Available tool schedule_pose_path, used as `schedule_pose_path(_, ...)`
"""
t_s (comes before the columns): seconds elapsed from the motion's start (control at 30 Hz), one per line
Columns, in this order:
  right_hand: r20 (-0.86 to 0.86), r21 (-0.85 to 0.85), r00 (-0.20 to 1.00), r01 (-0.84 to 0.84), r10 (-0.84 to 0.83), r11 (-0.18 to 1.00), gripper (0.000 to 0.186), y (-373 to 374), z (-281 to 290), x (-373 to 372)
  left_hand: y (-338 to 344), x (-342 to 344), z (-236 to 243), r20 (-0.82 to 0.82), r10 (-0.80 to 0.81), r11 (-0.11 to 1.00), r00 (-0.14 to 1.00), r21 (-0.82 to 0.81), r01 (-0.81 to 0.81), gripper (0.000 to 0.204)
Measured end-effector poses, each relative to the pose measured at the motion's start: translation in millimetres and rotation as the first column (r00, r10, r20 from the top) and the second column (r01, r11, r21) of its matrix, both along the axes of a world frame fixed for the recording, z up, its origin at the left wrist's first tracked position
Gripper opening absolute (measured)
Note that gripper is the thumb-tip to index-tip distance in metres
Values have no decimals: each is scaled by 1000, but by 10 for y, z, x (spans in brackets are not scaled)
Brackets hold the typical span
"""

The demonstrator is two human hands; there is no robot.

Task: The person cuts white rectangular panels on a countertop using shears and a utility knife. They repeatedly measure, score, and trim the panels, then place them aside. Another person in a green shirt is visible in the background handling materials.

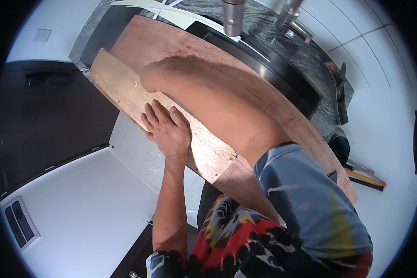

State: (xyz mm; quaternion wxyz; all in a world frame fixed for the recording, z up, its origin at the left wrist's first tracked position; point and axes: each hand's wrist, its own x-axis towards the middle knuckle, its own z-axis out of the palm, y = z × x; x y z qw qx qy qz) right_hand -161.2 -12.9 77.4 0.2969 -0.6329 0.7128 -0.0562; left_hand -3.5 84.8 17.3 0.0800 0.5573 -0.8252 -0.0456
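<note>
A long pale wooden board (116, 90) lies across a wider reddish-brown plank (139, 39). My left hand (169, 134) presses flat on the pale board near its front edge, fingers stretched out. Reaching across from the right, my right hand (154, 76) is at the board's far edge. It is smeared, and its fingers are turned away, so I cannot make out whether it holds anything. Small dark holes show near the pale board's near end.
Behind the plank is a black sink (282, 76) with a metal faucet (233, 18), set in a grey stone counter (208, 8). A hand plane (339, 92) stands at the right, above several pencil-like tools (366, 178). A dark cabinet door (51, 120) fills the left.
</note>
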Motion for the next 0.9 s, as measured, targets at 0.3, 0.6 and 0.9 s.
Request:
schedule_pose_path(0.3,130,-117,964,247,-231,962,25,1315,-128,156,-45,36,-38,-40,9,1000,999,-3,-9,68)
schedule_pose_path(0.6,134,-25,966,224,-219,974,21,2713,-29,225,-21,46,-12,-23,28,1000,999,1,-28,67)
schedule_pose_path(0.9,69,-187,960,279,-271,942,19,3644,125,332,32,37,25,-53,33,999,998,36,-31,66)
